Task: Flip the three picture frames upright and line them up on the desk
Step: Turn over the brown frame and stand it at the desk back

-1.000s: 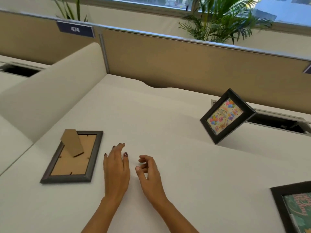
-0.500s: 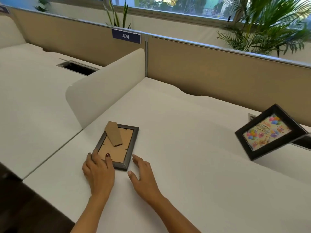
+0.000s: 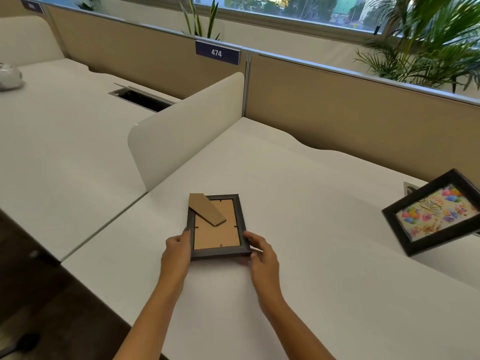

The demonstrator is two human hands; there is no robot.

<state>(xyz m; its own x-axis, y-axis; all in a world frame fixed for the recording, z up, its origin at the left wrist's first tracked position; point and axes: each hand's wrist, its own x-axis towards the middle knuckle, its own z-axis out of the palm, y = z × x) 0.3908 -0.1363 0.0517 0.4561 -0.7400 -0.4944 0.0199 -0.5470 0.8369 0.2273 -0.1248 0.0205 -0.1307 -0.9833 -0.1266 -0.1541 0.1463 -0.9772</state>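
Observation:
A dark picture frame point(image 3: 217, 249) is face down near the middle of the white desk point(image 3: 311, 268), its brown cardboard back and fold-out stand showing. My left hand point(image 3: 176, 252) grips its near left edge and my right hand point(image 3: 261, 258) grips its near right corner; the near edge looks slightly lifted. At the right, a second dark frame point(image 3: 433, 214) with a colourful balloon card stands upright, leaning back, picture facing me. No third frame is in view.
A low white divider point(image 3: 187, 128) runs along the desk's left side, with a neighbouring desk beyond it. Tan partition panels point(image 3: 363, 118) bound the far edge, carrying a "474" label. A cable slot sits behind the balloon frame. Plants stand behind the partition.
My view swung left and closer. Both hands moved from the bare desk to the face-down frame and now grip its near edge from either side.

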